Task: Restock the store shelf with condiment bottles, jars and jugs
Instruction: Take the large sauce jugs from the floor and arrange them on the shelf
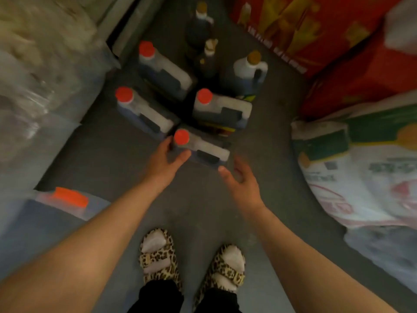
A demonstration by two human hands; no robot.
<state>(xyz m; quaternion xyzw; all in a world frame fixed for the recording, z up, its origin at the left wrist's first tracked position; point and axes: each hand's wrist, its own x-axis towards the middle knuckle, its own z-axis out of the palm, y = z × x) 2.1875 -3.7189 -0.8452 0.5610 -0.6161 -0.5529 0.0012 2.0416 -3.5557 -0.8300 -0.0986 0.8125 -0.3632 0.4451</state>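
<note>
The nearest jug (200, 149) stands just ahead, long axis running rightward from its red cap (181, 137); my left hand (163, 162) touches its cap end, fingers loose; my right hand (242, 178) hangs released beside its handle end.

Translucent plastic jugs (209, 150) with glossy red plastic caps (181, 137); matt, rough concrete floor (198, 204); woven plastic sack (365, 168); clear plastic wrap (33, 98); leopard-print fabric sandals (158, 258).

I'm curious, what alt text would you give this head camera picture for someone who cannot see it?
Seen from above, a person's left hand touches the nearest red-capped jug on a grey floor while the right hand reaches toward it, open. Three more red-capped jugs, dark bottles and a white jug stand behind; printed sacks lie right.
</note>
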